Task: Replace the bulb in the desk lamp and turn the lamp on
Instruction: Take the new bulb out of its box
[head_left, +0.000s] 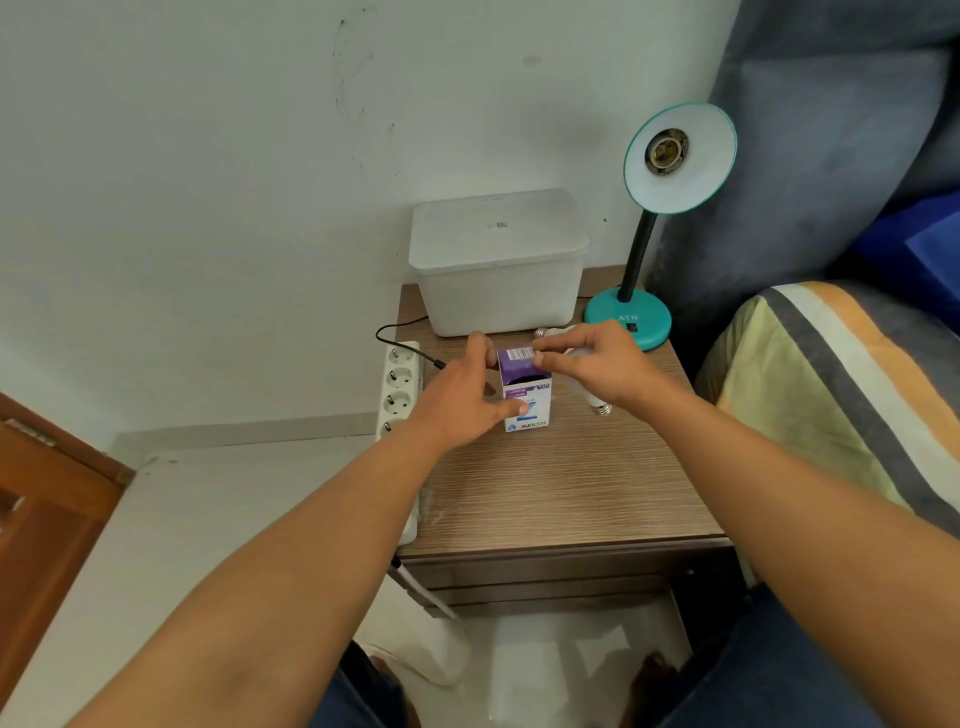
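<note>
both hands meet at the tabletop (545, 483) centre: the left hand (462, 400) steadies the bulb box (524, 400), thumb on its front, while the right hand (597, 369) pinches the purple top flap open. its contents are hidden. a loose bulb (589, 395) lies at 3 o'clock, light, fragile glass; hold its dome. at 1 o'clock the desk lamp (675, 161) socket is empty.

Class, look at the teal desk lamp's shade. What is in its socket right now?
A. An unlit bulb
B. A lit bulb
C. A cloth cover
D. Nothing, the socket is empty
D: the lamp shade faces the camera and its socket shows bare metal with no bulb screwed in.
</note>
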